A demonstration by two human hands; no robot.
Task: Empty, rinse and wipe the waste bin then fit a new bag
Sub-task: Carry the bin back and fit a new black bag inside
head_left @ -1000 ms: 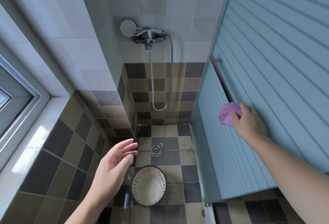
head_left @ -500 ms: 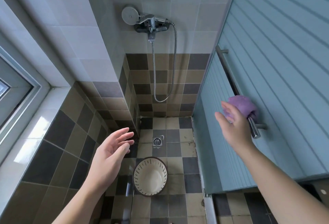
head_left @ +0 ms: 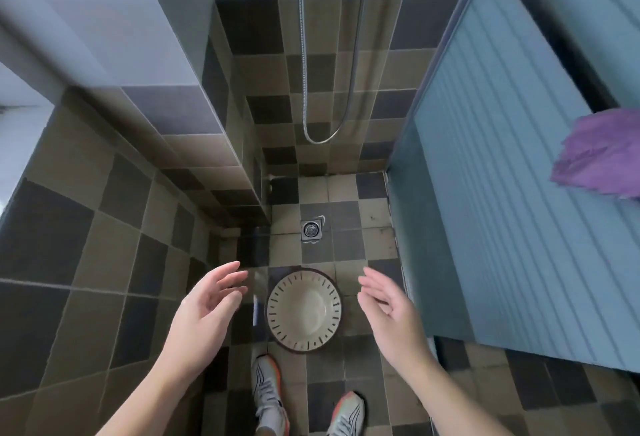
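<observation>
A round cream plastic waste bin (head_left: 304,309) with a slotted wall is seen upright on the tiled floor (head_left: 349,248), between the left hand (head_left: 204,311) and right hand (head_left: 391,311). Both are held above it, fingers relaxed, gripping nothing. A purple cloth (head_left: 602,155) is draped at far right.

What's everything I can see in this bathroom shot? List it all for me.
waste bin: one, cream with dark slots round the rim, upright on the floor between the hands
purple cloth: one, hanging at the blue door, right edge
floor drain: one, metal, beyond the bin
shower hose: one, silver loop, on the back wall
sliding door: one, pale blue, slatted, right side
wall and floor tiles: brown and dark checks, pale tiles higher up
shoes: two, white with orange, bottom edge
left hand: open, left of the bin, holds nothing
right hand: open, right of the bin, holds nothing
</observation>
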